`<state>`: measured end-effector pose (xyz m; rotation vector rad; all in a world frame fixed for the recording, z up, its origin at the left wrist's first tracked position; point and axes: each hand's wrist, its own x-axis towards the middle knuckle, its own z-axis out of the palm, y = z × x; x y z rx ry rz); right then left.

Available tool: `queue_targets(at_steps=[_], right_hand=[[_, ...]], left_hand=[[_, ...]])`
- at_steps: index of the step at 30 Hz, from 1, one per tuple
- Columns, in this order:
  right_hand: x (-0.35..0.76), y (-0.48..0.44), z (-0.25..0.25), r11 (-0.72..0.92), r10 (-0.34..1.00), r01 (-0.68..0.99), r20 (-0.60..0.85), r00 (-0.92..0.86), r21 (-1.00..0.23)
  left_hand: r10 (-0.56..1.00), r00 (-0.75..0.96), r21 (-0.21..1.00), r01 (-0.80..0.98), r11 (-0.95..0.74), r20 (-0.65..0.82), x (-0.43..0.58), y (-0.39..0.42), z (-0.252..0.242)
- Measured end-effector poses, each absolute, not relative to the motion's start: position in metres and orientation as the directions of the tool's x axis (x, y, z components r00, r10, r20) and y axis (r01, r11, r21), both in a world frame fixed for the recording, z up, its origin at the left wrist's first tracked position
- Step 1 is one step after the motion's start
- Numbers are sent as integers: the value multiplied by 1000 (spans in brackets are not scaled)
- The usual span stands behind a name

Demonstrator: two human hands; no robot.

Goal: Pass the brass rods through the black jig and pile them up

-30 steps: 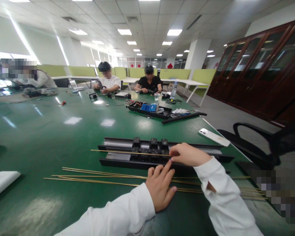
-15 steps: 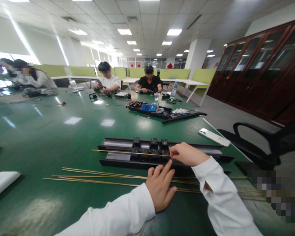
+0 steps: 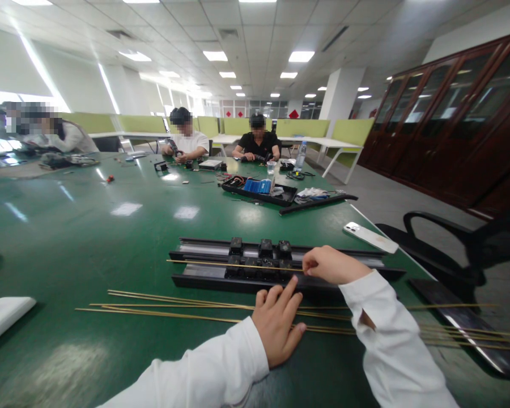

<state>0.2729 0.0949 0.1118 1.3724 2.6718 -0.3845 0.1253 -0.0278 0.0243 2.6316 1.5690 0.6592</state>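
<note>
My right hand (image 3: 332,266) is closed in a pinch on a thin brass-coloured rod (image 3: 204,263). This rod stretches left over the near black channel rail (image 3: 204,281), passing along a row of small black blocks (image 3: 249,265) set in it. Low in front of the rail, my left hand (image 3: 278,320) lies with its fingers spread, the index fingertip at the rail's near edge. Several more thin rods (image 3: 170,306) run along the table and pass beneath my left hand and right sleeve. Behind, a second black rail (image 3: 204,249) carries 3 raised black blocks (image 3: 266,247).
A white phone (image 3: 370,237) lies near the table's right edge, with a glossy dark slab (image 3: 463,326) below it. Farther back are a black tray (image 3: 280,198) with blue parts, a bottle (image 3: 300,157) and several seated people. A white object (image 3: 4,317) is at left.
My right hand has slid a little to the right, drawing the rod with it, so the rod's left end has shifted right. My left hand stays in place.
</note>
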Motion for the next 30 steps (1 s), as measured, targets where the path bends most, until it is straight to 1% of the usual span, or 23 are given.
queue_targets(at_steps=[9,15,22,26,30], right_hand=[[280,99,111,519,796,834,-251,-551,-185],[282,98,114,499,808,850,-263,-527,-169],[287,100,113,453,830,873,-272,-487,-180],[293,102,115,438,840,883,-273,-469,-172],[299,104,116,410,843,896,-305,-443,-168]], left_hand=[[849,411,215,843,-493,333,125,-27,21],[845,402,208,847,-490,352,124,-28,20],[838,402,197,848,-493,370,124,-27,19],[836,405,201,843,-498,371,124,-27,19],[842,407,215,841,-497,355,124,-27,20]])
